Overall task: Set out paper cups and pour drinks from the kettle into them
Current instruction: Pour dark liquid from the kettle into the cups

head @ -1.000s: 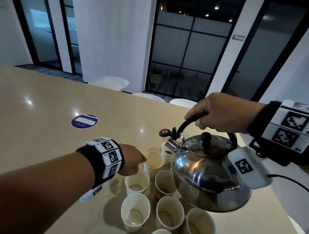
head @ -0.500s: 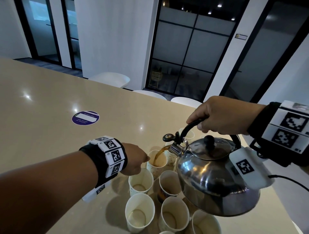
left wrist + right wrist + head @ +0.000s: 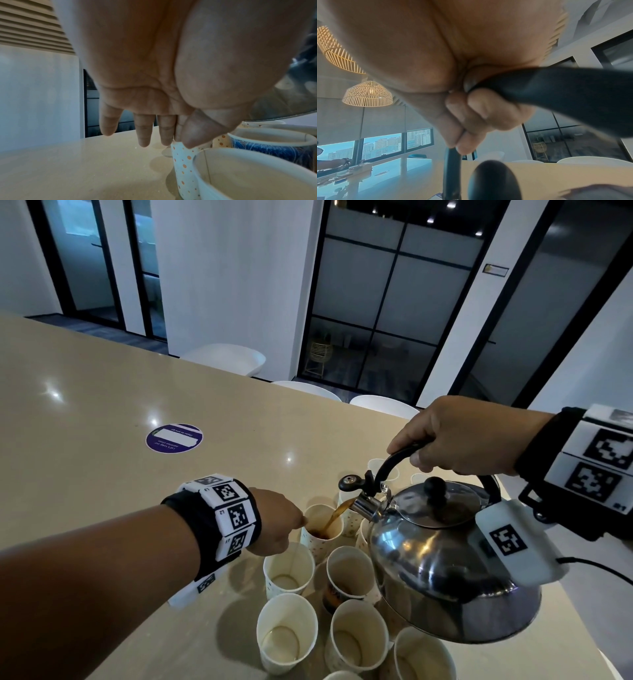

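Observation:
A steel kettle hangs tilted over a cluster of paper cups. My right hand grips its black handle, fingers curled round it. A brown stream runs from the spout into a dotted paper cup, which holds dark drink. My left hand pinches that cup's rim between thumb and forefinger, the other fingers hanging straight. Several other cups stand in front, some with a little liquid. The kettle hides cups behind it.
The beige table stretches far left, with a round purple sticker on it. White chairs stand along its far edge. The table's right edge runs close beside the kettle. A blue-patterned cup stands among the cluster.
The kettle has tipped forward and the drink has started flowing into the dotted cup, which now holds dark liquid. My left hand has stayed on that cup's rim.

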### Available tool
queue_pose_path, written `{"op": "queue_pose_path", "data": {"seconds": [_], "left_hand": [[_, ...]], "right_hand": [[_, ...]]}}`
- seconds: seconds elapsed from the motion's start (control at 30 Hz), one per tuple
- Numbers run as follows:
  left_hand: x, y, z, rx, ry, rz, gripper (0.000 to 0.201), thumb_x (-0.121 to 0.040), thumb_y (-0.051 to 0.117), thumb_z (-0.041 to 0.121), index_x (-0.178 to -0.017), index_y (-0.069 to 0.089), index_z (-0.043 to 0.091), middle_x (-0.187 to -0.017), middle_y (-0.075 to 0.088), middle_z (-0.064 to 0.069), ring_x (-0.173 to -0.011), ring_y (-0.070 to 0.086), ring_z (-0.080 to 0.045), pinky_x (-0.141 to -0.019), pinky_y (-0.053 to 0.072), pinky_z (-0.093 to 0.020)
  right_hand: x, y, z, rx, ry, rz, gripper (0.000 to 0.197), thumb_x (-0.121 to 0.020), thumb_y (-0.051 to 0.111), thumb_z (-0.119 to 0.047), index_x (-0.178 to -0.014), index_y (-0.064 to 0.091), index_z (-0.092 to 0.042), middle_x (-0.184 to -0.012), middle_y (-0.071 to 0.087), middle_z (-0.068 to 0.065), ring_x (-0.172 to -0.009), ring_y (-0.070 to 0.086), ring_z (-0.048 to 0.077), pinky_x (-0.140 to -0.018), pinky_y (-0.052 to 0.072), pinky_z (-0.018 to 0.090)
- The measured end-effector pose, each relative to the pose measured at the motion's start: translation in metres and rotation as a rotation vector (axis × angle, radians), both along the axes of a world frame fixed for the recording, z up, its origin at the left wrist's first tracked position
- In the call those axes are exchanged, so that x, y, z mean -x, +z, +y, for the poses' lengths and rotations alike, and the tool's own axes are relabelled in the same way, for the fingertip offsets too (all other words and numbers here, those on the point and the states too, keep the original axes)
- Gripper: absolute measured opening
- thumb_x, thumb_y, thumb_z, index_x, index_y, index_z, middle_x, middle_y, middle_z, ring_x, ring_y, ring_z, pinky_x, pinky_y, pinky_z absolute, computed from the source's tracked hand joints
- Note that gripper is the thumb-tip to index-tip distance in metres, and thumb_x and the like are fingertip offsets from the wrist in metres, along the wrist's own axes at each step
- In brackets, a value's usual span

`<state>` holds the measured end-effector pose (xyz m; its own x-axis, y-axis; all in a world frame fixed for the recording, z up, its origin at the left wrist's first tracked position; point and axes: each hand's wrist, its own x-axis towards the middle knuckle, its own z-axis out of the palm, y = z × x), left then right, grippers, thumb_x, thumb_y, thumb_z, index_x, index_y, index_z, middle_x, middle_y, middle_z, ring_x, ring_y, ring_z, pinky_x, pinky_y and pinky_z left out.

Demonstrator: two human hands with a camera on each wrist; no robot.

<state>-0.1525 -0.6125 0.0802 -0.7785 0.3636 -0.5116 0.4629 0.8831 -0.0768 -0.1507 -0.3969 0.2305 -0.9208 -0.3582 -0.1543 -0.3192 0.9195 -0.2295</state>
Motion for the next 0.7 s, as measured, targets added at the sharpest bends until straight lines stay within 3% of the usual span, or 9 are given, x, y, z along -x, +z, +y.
{"op": "queue_pose_path", "data": {"seconds": [0.2,0.37,0.43,0.53,0.7], "left_hand": [[-0.003,-0.002,-0.002,-0.006,-0.017,0.024,0.06,-0.101,0.041,0.021,-0.159,0.025,0.023,-0.152,0.047,-0.002,-0.134,0.049,-0.027,-0.108,0.045,-0.045],[-0.016,0.005,-0.009,-0.063,-0.037,0.071,0.06,-0.103,0.043,0.026,-0.16,0.022,0.027,-0.162,0.031,0.007,-0.145,0.036,-0.02,-0.115,0.037,-0.043],[-0.024,0.008,-0.015,-0.095,-0.044,0.097,0.06,-0.103,0.045,0.028,-0.159,0.024,0.028,-0.161,0.032,0.007,-0.145,0.036,-0.019,-0.115,0.037,-0.042],[-0.037,0.01,-0.026,-0.117,-0.031,0.119,0.057,-0.101,0.049,0.03,-0.155,0.033,0.029,-0.154,0.043,0.005,-0.137,0.046,-0.02,-0.11,0.042,-0.042],[-0.053,0.009,-0.04,-0.13,-0.022,0.068,0.052,-0.1,0.049,0.026,-0.151,0.04,0.033,-0.145,0.053,0.005,-0.13,0.052,-0.019,-0.106,0.045,-0.039]], "right_hand": [[-0.003,-0.001,0.003,0.033,-0.031,0.01,0.029,-0.089,0.063,-0.007,-0.109,0.073,-0.024,-0.066,0.064,-0.007,-0.044,0.052,-0.011,-0.04,0.035,0.003],[-0.016,0.003,0.006,0.098,-0.027,0.059,0.028,-0.089,0.064,-0.009,-0.108,0.073,-0.027,-0.068,0.069,-0.002,-0.044,0.052,-0.01,-0.041,0.035,0.002],[-0.023,0.006,0.007,0.138,-0.017,0.077,0.028,-0.088,0.065,-0.009,-0.107,0.073,-0.028,-0.062,0.068,-0.008,-0.044,0.053,-0.007,-0.042,0.036,0.003],[-0.035,0.011,0.005,0.178,0.022,0.076,0.029,-0.089,0.064,-0.008,-0.109,0.072,-0.027,-0.051,0.059,-0.029,-0.044,0.053,-0.01,-0.042,0.036,0.002],[-0.049,0.017,-0.003,0.169,0.085,0.056,0.029,-0.089,0.064,-0.009,-0.111,0.072,-0.027,-0.053,0.06,-0.029,-0.047,0.055,-0.011,-0.044,0.035,0.0]]}}
